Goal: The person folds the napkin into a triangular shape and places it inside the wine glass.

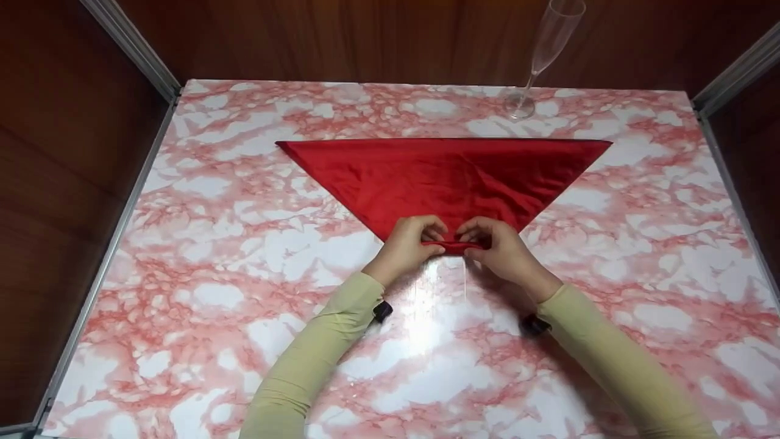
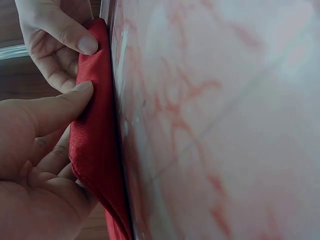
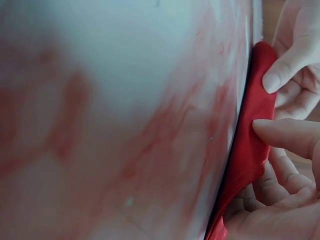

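A red satin cloth napkin [image 1: 420, 177] lies on the table as a triangle, its long straight side at the back and its near tip folded over into a short flat edge. At that near edge both hands work side by side. My left hand [image 1: 409, 242] pinches the rolled edge between thumb and curled fingers. Just to its right, my right hand [image 1: 496, 247] grips the same edge in the same way. In the left wrist view the thumbs press the front of the red fold [image 2: 97, 115], fingers behind it. The right wrist view shows the fold [image 3: 255, 115] standing slightly raised.
A clear champagne flute [image 1: 536, 67] stands at the back right of the table. The tabletop [image 1: 213, 292] has a glossy pink and white marble pattern. Dark wooden panels [image 1: 390, 42] with metal edge strips enclose the back and both sides.
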Demonstrator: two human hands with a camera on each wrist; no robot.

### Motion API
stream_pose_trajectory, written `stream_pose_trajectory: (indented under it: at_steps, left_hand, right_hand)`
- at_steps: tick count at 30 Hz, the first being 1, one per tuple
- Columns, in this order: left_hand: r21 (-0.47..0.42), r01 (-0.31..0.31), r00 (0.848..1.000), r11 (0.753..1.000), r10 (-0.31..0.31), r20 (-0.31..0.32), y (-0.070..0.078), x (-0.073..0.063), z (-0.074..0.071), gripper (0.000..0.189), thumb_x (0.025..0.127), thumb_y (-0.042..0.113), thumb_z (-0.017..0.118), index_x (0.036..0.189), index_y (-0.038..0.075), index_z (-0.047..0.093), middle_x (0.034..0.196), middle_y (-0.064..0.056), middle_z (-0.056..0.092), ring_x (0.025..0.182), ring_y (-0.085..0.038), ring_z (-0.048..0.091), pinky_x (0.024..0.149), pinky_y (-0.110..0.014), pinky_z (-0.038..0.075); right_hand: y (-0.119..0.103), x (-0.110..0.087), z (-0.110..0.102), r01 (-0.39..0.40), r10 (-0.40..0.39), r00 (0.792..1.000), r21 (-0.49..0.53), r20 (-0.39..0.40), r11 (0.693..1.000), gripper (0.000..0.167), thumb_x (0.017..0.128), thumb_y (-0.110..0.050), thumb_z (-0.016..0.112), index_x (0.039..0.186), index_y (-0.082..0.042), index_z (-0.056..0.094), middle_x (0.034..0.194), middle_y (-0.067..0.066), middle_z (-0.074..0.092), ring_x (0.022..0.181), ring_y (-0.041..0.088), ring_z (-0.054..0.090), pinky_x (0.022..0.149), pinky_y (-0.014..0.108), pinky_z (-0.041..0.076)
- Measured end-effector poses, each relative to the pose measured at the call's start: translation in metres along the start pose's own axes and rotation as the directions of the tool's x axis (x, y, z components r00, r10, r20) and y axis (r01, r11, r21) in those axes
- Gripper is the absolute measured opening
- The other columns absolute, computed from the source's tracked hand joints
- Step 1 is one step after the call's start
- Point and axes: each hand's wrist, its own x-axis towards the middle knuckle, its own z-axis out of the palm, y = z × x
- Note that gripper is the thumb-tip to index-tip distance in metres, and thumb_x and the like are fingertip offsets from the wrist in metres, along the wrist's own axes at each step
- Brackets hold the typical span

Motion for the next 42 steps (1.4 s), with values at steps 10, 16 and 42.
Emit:
stream_pose_trajectory:
  at_steps: [10,16,42]
  left_hand:
    - [0.112,-0.016,0.999,0.994,0.019,-0.029,0.002,0.003,-0.001,0.015,0.085,0.001,0.071,0.1,0.003,0.07,0.094,-0.004,0.07,0.09,-0.011,0.064,0.081,-0.019,0.047]
    - [0.165,-0.019,0.999,0.986,0.025,-0.036,0.003,0.004,-0.001,0.011,0.086,0.003,0.069,0.097,0.006,0.072,0.096,-0.002,0.071,0.095,-0.012,0.063,0.084,-0.02,0.046]
    - [0.209,-0.017,0.999,0.978,0.025,-0.038,0.008,0.014,0.005,0.013,0.086,0.001,0.069,0.097,0.005,0.072,0.094,-0.002,0.07,0.089,-0.011,0.062,0.08,-0.02,0.047]
  right_hand:
    - [-0.008,-0.005,0.002,0.122,-0.118,0.99,0.05,-0.076,0.991,0.026,0.08,0.02,0.062,0.105,0.013,0.06,0.094,0.028,0.064,0.091,0.041,0.061,0.081,0.043,0.05]
    - [-0.008,-0.001,0.004,0.106,-0.105,0.993,0.014,-0.047,0.994,0.027,0.08,0.02,0.061,0.106,0.013,0.061,0.093,0.027,0.064,0.09,0.04,0.061,0.079,0.043,0.05]
    - [0.038,0.012,0.002,0.088,-0.09,0.994,-0.032,-0.054,0.996,0.035,0.077,0.015,0.066,0.11,0.003,0.063,0.101,0.013,0.066,0.097,0.025,0.061,0.084,0.038,0.048]
